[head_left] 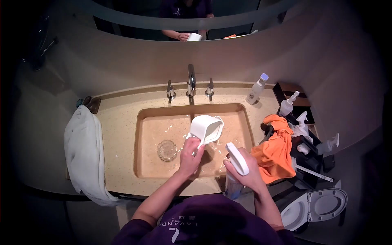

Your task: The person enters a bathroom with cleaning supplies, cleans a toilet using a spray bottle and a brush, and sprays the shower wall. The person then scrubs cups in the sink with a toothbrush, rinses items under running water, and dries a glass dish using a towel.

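My left hand point(190, 154) grips a white hollow container point(202, 128) by its near edge, above the sink point(139, 143). The container is tilted, its mouth facing right. The fingers of my right hand point(248, 166) are wrapped around the neck of a spray bottle point(233, 185) with a white trigger head. This bottle is upright by the front edge of the counter, its clear lower body partly hidden by my hand. Inside the sink, a round clear glass ashtray point(167, 150) lies to the left, with water drops around it.
A chrome faucet point(190, 79) stands behind the sink. White towels point(83, 151) lie on the left. At right are a pump bottle point(256, 90), an orange cloth point(275, 153) and a dark caddy with several spray bottles. An open toilet point(296, 210) is below right.
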The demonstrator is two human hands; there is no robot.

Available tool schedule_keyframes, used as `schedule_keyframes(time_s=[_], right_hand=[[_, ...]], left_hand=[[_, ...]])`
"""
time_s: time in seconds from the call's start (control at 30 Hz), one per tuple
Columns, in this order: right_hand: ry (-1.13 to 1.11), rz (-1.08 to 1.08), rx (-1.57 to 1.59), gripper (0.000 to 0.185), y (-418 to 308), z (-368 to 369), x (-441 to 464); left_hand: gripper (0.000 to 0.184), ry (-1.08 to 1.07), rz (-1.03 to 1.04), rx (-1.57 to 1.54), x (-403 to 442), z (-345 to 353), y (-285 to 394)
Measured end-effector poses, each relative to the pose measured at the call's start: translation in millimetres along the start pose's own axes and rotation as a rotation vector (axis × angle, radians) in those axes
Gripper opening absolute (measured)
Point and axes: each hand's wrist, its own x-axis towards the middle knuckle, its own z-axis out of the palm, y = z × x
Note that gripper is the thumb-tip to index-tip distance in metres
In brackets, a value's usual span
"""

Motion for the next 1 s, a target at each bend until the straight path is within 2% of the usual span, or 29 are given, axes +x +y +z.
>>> schedule_keyframes(time_s=[0.13,0.23,0.53,0.63,0.77,0.87,1.0], right_hand=[[0.038,0.043,-0.158,0.034,-4,7,-4],[0.143,-0.068,-0.085,0.033,-4,7,-4],[-0.02,-0.012,-0.22,0.034,-3,5,-9],[0.097,-0.064,-0.146,0.033,-7,8,-10],[0.028,-0.069,-0.18,0.033,-2,10,-11],[-0.023,-0.064,-0.178,0.031,-6,11,-12],[0.037,-0.161,-0.135,0.031,-4,14,-11]], left_hand=[[0.007,0.008,0.06,0.052,-3,6,12],[0.007,0.005,0.094,0.047,-4,7,15],[0.008,0.006,0.118,0.036,-6,13,10],[0.009,0.002,0.13,0.048,-7,15,8],[0.009,-0.005,0.084,-0.001,-10,18,9],[0.009,-0.004,0.13,0.03,-12,20,6],[0.008,0.0,0.11,0.001,-15,24,6]])
